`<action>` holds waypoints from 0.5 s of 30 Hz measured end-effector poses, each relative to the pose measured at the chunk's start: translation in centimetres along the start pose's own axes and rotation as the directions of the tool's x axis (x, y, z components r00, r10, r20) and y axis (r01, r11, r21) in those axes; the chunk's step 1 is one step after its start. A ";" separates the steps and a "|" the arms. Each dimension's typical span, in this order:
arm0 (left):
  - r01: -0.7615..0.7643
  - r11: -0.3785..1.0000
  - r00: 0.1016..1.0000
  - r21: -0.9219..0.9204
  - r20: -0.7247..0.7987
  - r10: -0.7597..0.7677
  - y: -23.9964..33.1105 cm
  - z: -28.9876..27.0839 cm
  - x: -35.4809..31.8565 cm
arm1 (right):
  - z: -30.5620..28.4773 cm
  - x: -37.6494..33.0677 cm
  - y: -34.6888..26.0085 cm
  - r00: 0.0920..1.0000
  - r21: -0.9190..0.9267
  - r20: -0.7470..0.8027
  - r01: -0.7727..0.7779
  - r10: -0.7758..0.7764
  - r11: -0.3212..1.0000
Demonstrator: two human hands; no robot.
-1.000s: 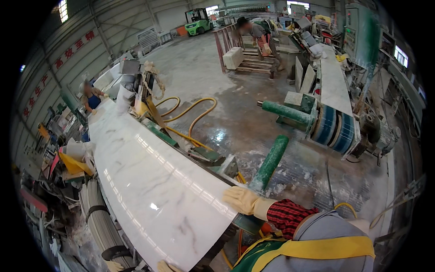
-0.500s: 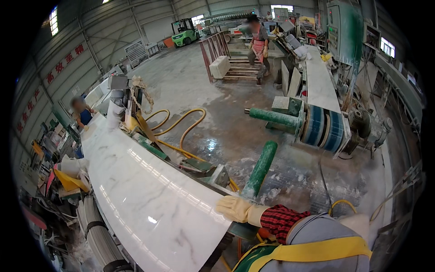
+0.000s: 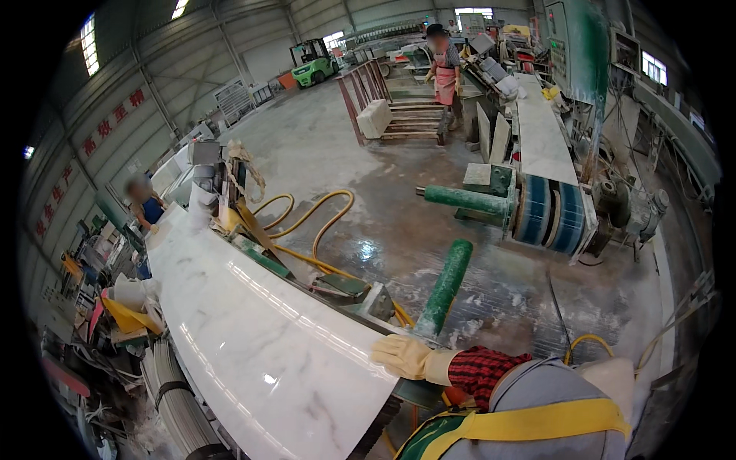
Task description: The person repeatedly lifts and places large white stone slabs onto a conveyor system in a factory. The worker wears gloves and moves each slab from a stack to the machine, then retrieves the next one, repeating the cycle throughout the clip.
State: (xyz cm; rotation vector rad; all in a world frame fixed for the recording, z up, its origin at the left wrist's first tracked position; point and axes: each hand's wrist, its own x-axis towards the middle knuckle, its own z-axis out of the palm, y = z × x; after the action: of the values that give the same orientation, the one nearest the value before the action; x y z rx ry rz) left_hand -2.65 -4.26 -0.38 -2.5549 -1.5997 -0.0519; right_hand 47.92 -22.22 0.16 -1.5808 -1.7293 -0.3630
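Observation:
My right hand [image 3: 402,356], in a cream rubber glove below a red-and-black checked sleeve, lies flat at the near right corner of a long polished slab [image 3: 261,330]. Its fingers stretch out together over the slab's edge and grip nothing. White with faint grey veins, the slab runs away to the far left along a machine. Just beyond the glove, a green roller [image 3: 445,287] sticks out from the machine frame. Green cloth and a yellow strap [image 3: 529,422] cross my body at the lower edge. My left hand is out of view.
A person in a blue apron [image 3: 146,205] is at the slab's far end; another in a pink apron [image 3: 446,80] stands by a rack [image 3: 414,123]. A yellow hose [image 3: 337,218] loops over the wet floor. Another machine with blue belts [image 3: 534,215] stands right. Bundled strips [image 3: 180,406] lie left.
The scene has shifted slightly right in the picture. My right hand keeps its place on the slab's corner. The person in the pink apron has straightened and turned by the rack.

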 end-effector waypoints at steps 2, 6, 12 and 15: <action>-0.003 1.000 0.999 0.000 0.048 0.003 -0.1 -0.4 0.5 | 0.0 -0.1 0.0 1.000 -0.003 0.010 -0.001 0.001 1.000; -0.042 0.999 0.995 -0.008 0.088 0.042 0.2 -1.3 2.1 | 0.7 -0.2 0.2 0.999 -0.030 0.052 0.019 -0.017 0.999; 0.149 0.979 0.972 -0.138 -0.160 -0.170 1.6 -1.0 5.5 | -0.8 1.8 -1.7 0.993 -0.065 0.112 -0.026 0.033 0.998; 0.219 0.949 0.971 -0.226 -0.043 -0.234 1.9 -1.1 6.8 | -2.8 3.4 -3.1 0.988 -0.045 0.153 -0.010 0.017 0.999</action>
State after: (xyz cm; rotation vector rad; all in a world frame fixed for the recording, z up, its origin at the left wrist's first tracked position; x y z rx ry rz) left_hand 2.09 0.90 1.23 -2.4733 -1.9516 -0.3560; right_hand 46.09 -22.24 5.23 -1.6891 -1.8370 -0.2801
